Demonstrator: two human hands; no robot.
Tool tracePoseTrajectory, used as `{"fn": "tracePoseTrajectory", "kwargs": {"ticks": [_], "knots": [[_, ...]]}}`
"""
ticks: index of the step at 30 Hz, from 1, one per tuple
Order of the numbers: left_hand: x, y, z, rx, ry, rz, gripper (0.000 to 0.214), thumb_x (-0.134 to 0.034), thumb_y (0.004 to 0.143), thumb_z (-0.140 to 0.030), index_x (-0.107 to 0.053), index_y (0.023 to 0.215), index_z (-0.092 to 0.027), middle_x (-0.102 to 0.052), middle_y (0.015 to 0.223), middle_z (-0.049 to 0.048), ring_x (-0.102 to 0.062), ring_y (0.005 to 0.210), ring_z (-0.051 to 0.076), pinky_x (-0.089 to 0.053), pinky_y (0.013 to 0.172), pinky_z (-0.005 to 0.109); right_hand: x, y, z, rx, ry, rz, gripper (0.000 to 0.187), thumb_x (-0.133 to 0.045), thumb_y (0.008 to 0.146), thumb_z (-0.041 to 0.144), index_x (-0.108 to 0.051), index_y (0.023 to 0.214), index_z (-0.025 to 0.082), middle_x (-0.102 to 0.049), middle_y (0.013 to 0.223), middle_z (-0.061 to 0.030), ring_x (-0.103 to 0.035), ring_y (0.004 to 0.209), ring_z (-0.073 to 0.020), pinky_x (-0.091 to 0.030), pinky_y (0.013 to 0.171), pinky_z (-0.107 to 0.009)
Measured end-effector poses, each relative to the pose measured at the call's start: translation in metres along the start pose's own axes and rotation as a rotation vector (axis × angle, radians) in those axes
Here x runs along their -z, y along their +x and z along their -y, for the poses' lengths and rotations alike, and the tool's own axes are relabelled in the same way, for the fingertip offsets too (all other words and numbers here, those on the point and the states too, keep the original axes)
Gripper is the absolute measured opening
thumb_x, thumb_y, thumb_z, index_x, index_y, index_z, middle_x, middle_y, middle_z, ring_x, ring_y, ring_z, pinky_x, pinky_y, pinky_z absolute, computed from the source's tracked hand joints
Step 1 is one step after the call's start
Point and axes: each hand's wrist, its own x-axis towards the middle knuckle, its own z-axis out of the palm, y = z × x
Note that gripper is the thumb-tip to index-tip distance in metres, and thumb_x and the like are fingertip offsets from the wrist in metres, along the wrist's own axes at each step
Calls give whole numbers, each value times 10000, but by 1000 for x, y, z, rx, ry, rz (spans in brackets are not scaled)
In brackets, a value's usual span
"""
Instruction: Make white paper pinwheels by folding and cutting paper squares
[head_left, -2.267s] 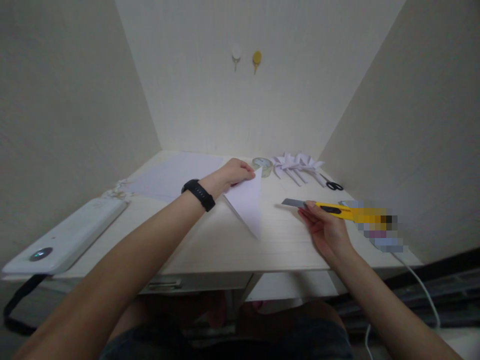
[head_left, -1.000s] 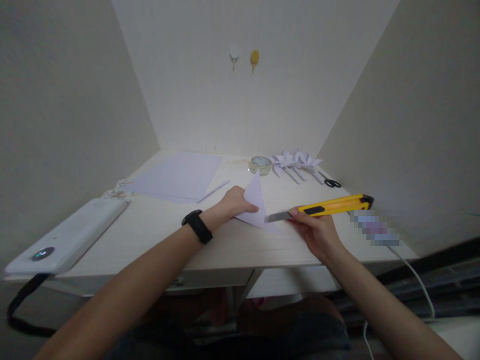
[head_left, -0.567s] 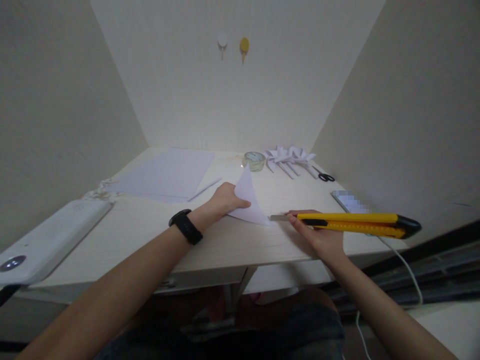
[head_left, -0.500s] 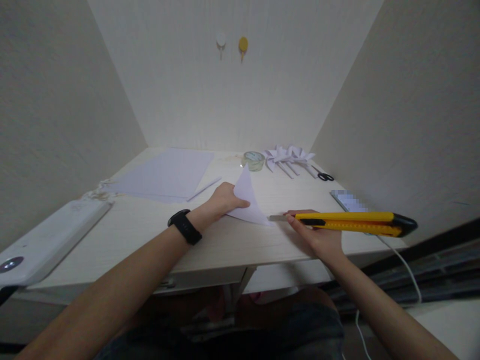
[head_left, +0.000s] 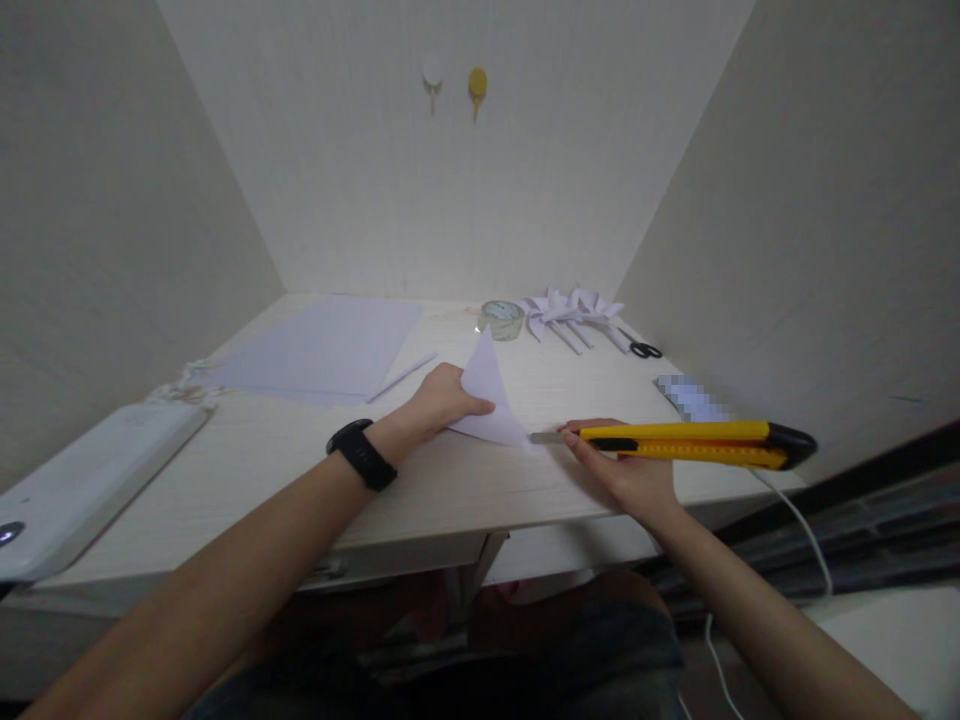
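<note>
Pinching paper (head_left: 486,378) in left hand (head_left: 442,398); right hand (head_left: 628,478) grips cutter (head_left: 690,440), blade (head_left: 546,438) by paper's right corner; tape (head_left: 501,322) behind paper.

Pale walls (head_left: 465,200) enclose a white desk (head_left: 255,450).

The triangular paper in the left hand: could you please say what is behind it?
Behind the paper, partly covered by its tip, a tape roll sits on the desk. The left hand grips the paper; whatever lies underneath cannot be seen.
</note>
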Motion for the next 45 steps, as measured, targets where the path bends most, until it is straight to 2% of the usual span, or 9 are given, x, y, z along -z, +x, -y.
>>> {"fn": "tracePoseTrajectory", "kwargs": {"ticks": [9,19,27,45], "knots": [[0,3,5,-25,14,0,303,-795,550,-192,-751,829,-84,-728,886,98,-640,759,213,-466,630,288,0,1,3,-23,43,7,144,-713,769,383,-734,790,241,-749,830,-37,-693,823,-235,-569,845,-415],[0,3,7,-43,-9,14,287,-785,541,-196,-747,803,-87,-720,850,90,-630,732,204,-463,615,280,1,0,3,-17,37,5,140,-712,771,376,-742,799,242,-748,835,-34,-695,822,-239,-573,844,-420],[1,6,10,-46,66,0,313,-800,541,-227,-748,819,-92,-724,871,101,-642,783,232,-462,623,283,-1,0,3,-24,57,-28,142,-720,761,371,-739,785,233,-745,818,-37,-693,808,-236,-578,835,-420],[0,6,11,-57,0,26,327,-794,541,-209,-752,842,-90,-727,897,103,-649,792,229,-497,667,312,0,0,2,-19,15,-1,162,-716,764,400,-736,790,241,-746,828,-38,-691,809,-232,-572,836,-422]]}}
